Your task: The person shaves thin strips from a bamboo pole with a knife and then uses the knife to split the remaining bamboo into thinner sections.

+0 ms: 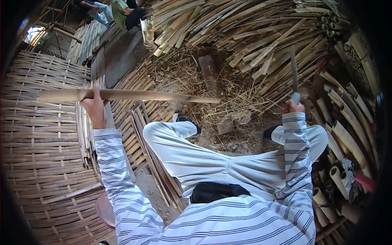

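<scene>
My left hand (94, 107) is closed around a long split bamboo strip (134, 95), which lies level across the view, its narrow end reaching over the ground in front of me. In my right hand (295, 107) is a knife (294, 73) with a long blade; the fingers wrap round its pale handle and the blade points away from me. The strip and the blade are apart. Between my feet and beyond them, bamboo shavings (241, 98) cover the ground around a dark wooden block (208, 68).
A woven bamboo panel (45, 147) spreads along the left. Split bamboo pieces (245, 28) are heaped ahead, and bamboo tubes (347, 136) stack on the right. Thin strips (153, 159) lie by my left knee. Two people (122, 14) sit at the far upper left.
</scene>
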The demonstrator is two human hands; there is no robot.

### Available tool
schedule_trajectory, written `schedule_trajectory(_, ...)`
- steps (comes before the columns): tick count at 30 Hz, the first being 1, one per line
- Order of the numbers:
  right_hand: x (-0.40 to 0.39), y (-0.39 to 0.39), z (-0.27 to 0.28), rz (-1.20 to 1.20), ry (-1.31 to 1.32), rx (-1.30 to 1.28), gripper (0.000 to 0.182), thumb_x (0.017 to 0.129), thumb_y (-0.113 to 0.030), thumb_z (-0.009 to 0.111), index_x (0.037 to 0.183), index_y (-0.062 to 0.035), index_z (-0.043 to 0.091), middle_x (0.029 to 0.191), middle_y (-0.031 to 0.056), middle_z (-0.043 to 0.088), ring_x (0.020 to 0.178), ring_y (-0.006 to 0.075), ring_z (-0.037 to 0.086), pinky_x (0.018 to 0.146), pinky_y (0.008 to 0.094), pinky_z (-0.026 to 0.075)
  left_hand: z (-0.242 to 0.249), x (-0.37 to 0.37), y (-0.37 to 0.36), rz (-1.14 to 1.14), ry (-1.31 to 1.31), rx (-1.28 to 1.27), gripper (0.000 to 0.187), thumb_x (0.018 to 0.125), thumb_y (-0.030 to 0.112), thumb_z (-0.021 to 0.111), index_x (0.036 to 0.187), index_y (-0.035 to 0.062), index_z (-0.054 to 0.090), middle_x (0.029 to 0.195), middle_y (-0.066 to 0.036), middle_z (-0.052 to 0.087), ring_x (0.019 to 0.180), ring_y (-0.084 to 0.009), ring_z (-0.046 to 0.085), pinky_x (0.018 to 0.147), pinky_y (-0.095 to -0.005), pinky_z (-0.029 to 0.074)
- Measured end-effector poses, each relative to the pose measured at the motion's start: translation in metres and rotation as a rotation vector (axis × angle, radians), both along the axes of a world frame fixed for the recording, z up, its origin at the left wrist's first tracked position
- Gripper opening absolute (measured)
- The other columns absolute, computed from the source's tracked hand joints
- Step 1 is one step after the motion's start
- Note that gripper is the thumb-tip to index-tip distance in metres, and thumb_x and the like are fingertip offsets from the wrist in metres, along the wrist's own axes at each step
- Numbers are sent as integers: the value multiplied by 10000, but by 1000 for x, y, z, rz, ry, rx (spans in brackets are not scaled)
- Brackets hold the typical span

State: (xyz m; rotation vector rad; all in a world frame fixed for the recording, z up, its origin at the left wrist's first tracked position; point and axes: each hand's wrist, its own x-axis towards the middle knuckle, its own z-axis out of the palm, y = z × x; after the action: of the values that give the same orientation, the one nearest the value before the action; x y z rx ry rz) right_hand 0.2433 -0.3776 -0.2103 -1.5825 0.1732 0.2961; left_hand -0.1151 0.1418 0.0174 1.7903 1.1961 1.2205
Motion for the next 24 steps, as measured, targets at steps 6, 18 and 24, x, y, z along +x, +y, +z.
schedule_trajectory(6,25,-26,9,-164,177,152,131,716,-105,632,706,-52,513,579,10,476,455,104,449,412,238,349,10,-68,41,139,-85,-43,542,827,285,681,1040,-151,439,1023,-228,550,811,-276,641,548,-361,613)
schedule_trajectory(18,18,-25,9,-222,329,201,143,740,-84,620,795,-29,500,648,45,494,492,113,463,417,232,365,-83,-209,89,398,-513,-309,443,800,228,695,1107,-22,498,1034,-182,566,865,-302,618,704,-399,567)
schedule_trajectory(24,20,-47,-8,47,296,307,52,837,-80,566,867,-54,531,722,10,462,557,90,438,453,223,377,-222,-285,38,279,561,80,335,704,68,753,992,-10,601,788,-75,605,745,-189,577,686,-355,470)
